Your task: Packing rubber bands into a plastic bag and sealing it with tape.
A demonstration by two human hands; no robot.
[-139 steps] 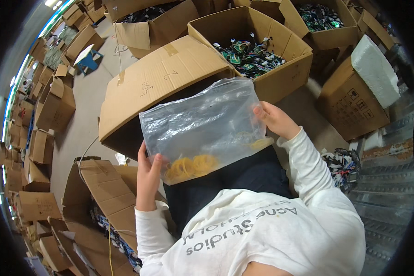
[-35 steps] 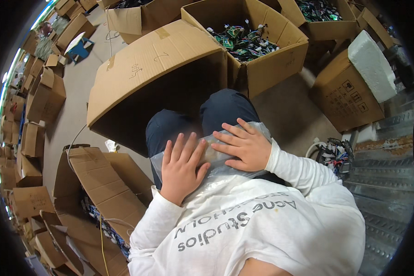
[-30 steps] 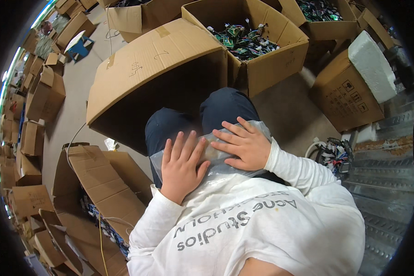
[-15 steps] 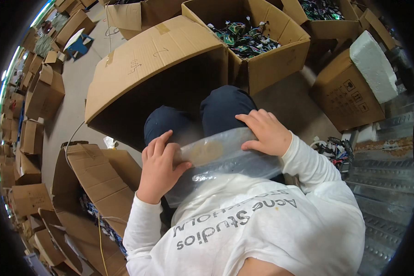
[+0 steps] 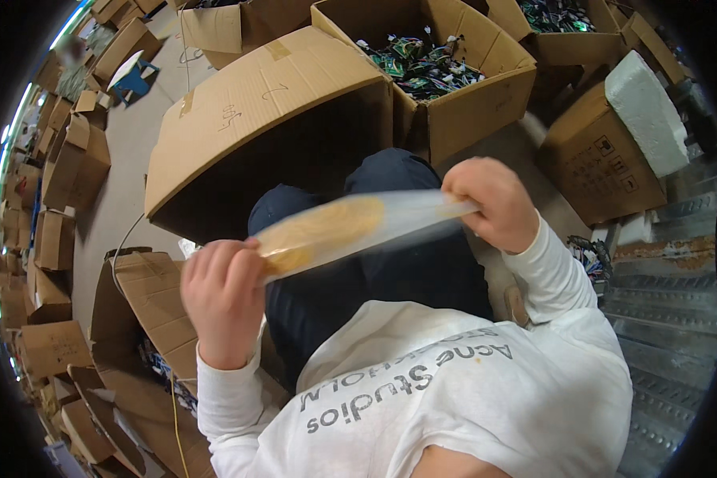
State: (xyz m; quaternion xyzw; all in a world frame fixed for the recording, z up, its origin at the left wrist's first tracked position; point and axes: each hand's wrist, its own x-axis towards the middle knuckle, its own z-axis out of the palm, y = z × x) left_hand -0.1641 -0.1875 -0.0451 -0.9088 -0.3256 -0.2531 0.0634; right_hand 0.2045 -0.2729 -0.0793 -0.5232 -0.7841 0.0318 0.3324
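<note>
A clear plastic bag (image 5: 410,211), folded into a long strip, is stretched between my hands above my knees. Something flat and yellowish-tan (image 5: 327,225) shows in its left part; what it is I cannot make out. My left hand (image 5: 225,291) is closed around the bag's left end. At the other end, slightly higher, my right hand (image 5: 498,203) grips the bag in a closed fist. Both hands and the strip are a little blurred by motion. Dark blue trouser legs (image 5: 374,275) lie beneath the bag.
Beyond my knees stands a large cardboard box (image 5: 271,88) with a dark, open side. Behind it, another carton (image 5: 478,111) holds circuit boards with wires (image 5: 422,68). A carton (image 5: 605,151) with white foam (image 5: 645,111) is at right, above ridged metal (image 5: 661,319). An open box (image 5: 159,303) stands left.
The bag has lifted off my lap and is now pulled into a taut strip. My hands have moved apart and closed on its ends, with the yellowish part now plainer to see.
</note>
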